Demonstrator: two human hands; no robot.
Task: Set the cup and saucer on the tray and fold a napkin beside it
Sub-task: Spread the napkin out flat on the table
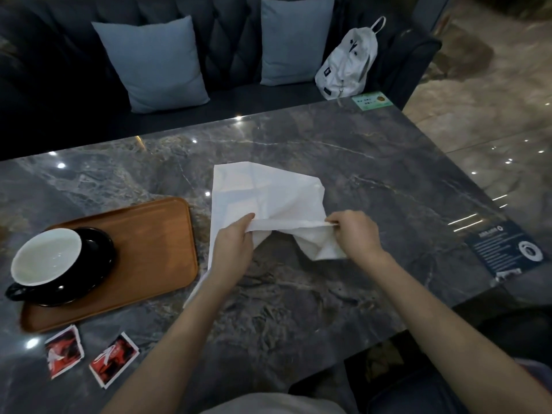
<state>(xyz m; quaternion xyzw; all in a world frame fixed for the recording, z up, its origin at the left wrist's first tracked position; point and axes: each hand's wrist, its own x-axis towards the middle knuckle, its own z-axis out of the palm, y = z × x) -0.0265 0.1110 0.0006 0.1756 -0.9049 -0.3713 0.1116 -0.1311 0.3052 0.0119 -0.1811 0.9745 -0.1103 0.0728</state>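
napkin held at both ends, cup on tray

left hand (234, 245) fingers closed, pinching a raised fold of the white napkin (268, 201) at its left end. right hand (354, 234) pinching the same fold at the right end, thumb and fingers pressed together. fold stretched taut between them; rest of the napkin lies crumpled on the dark marble table (373, 180), just right of the tray.

wooden tray (155, 234) carries a black saucer (98, 273) with a black cup (47, 258) on it, white inside, nothing visible in it, handle toward the near left.

two red packets (89, 358) lie on the table near the tray's front edge.
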